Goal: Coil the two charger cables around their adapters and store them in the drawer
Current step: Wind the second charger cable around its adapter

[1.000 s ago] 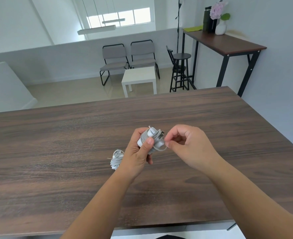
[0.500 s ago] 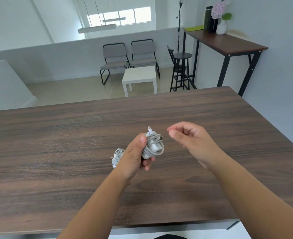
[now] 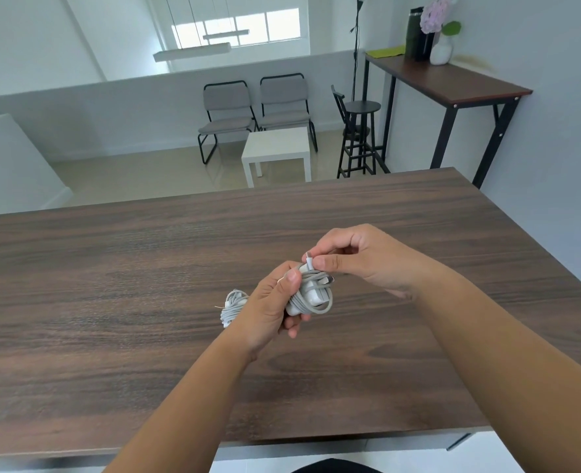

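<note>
**Me:** Half a second back my right hand (image 3: 361, 257) was off the bundle with nothing in it; now it has come back in, and its thumb and forefinger pinch the small white connector tip (image 3: 309, 260) at the top of the coil.

**Partner:** And the other hand?

**Me:** My left hand (image 3: 271, 307) is wrapped round the white square charger adapter with grey cable wound on it (image 3: 311, 295), thumb pressed on the upper edge, held just above the dark wood-grain table (image 3: 111, 295).

**Partner:** Where's the second one?

**Me:** The other white adapter with its coiled grey cable (image 3: 231, 307) lies on the table just left of my left hand, partly hidden behind it. It looks already wound.

**Partner:** So which step is this?

**Me:** Finishing the second coil, I'd say: securing the loose end.

**Partner:** What comes next?

**Me:** Probably tucking that tip under a loop so the wraps don't spring loose, keeping my left grip firm meanwhile. After that, both bundles go to the drawer, which I can't see from here; it may sit under the near table edge.
</note>
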### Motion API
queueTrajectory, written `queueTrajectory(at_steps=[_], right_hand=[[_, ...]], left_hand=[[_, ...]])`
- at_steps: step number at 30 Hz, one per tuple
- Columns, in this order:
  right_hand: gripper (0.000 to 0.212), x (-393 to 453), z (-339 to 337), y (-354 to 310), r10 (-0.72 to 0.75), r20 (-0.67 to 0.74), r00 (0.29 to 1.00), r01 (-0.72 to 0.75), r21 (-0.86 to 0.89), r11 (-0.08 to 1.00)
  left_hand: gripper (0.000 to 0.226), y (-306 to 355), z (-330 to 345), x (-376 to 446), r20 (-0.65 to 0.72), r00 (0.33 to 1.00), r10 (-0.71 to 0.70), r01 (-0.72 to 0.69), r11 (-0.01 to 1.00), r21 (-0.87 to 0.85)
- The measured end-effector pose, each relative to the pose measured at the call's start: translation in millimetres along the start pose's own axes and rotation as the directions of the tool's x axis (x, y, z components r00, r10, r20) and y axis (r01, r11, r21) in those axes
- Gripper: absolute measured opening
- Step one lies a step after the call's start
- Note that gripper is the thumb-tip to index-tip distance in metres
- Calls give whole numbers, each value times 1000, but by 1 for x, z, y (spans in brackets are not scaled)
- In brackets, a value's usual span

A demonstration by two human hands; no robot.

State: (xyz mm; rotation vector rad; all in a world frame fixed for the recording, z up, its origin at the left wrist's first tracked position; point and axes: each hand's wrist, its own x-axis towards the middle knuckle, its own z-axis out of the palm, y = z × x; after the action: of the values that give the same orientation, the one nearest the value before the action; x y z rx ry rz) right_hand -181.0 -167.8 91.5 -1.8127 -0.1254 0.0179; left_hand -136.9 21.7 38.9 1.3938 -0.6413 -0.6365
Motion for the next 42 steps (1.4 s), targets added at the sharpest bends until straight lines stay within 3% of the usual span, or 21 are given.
queueTrajectory(at_steps=[5, 12, 16, 19, 28, 42], right_hand=[[3, 4, 1, 3, -40, -2, 999, 40, 110, 993], [9, 8, 10, 6, -60, -142, 988, 97, 266, 959], [11, 8, 11, 4, -32, -220, 975, 105, 330, 938], [9, 9, 12, 2, -17, -248, 969, 107, 351, 930], [9, 14, 19, 7, 128, -331, 935, 36, 447, 894], [10, 9, 31, 27, 270, -280, 921, -91, 521, 849]], left_hand=[[58, 3, 1, 1, -2, 1000, 17, -17, 1000, -7], [62, 3, 1, 2, -21, 996, 83, -82, 996, 34], [41, 4, 3, 0, -13, 994, 110, -108, 987, 119], [38, 6, 5, -1, -25, 992, 121, -117, 985, 125], [66, 8, 3, -2, -33, 988, 154, -149, 982, 121], [70, 9, 8, -2, -114, 979, 169, -155, 981, 119]])
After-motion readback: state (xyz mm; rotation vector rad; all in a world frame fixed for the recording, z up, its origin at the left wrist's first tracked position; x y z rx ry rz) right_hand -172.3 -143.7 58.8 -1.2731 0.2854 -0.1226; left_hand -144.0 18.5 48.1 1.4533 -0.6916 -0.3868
